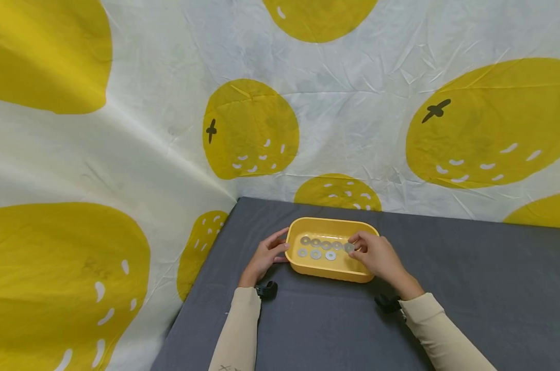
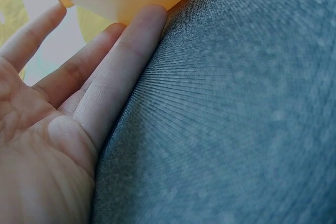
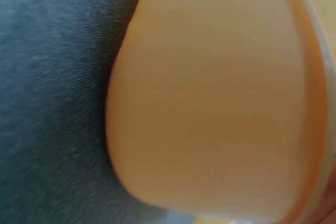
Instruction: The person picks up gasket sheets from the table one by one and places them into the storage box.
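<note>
A yellow plastic bin [image 1: 333,273] stands on the dark grey cloth in the head view. Inside it, flat metal washers lie in two rows: several in the far row [image 1: 326,246] and three in the near row [image 1: 315,254]. My right hand [image 1: 377,256] reaches over the bin's right end and pinches a washer [image 1: 349,247] at the right end of the far row. Against the bin's left end rests my left hand [image 1: 265,256], its fingers [image 2: 123,72] fairly straight along the outer wall. In the right wrist view the bin's wall [image 3: 210,103] hides the washers and most of the right hand.
Grey cloth [image 1: 326,324] covers the table around the bin. Behind and to the left hangs a white sheet [image 1: 349,134] with large yellow fruit prints, meeting the table's edge. Black straps [image 1: 267,290] sit on both wrists.
</note>
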The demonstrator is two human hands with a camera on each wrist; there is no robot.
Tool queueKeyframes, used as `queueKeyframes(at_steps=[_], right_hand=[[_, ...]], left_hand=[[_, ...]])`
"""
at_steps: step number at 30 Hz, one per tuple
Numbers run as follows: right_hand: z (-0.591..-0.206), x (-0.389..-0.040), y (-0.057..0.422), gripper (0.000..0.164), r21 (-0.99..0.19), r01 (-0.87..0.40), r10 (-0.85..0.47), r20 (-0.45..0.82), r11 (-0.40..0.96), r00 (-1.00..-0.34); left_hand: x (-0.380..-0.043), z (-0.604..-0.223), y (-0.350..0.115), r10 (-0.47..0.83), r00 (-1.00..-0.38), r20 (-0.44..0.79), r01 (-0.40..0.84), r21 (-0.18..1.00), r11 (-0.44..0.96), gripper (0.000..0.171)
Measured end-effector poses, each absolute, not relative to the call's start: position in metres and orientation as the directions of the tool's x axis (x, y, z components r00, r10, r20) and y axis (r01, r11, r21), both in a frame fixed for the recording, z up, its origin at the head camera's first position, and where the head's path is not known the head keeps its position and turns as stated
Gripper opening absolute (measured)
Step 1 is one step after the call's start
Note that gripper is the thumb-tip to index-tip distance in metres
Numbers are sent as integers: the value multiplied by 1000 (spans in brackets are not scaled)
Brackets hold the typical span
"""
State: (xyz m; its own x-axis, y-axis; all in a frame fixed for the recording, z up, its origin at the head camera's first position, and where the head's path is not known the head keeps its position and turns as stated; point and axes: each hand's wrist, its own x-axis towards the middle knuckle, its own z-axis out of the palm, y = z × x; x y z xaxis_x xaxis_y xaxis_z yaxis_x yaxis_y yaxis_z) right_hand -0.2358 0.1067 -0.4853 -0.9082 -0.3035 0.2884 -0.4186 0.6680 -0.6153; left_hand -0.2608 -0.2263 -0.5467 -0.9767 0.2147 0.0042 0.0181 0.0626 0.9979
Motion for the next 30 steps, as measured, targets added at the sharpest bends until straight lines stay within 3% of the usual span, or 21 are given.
queueKeyframes(at_steps=[16, 30], right_hand=[[-491, -253, 86, 20, -450, -327, -292, 148, 831, -945], [-490, -252, 81, 17, -367, -337, -324, 98, 867, -941]], left_hand=[[-262, -549, -227, 216, -976, 9, 24, 998, 66, 54], [-263, -547, -228, 220, -976, 5, 16, 999, 50, 53]])
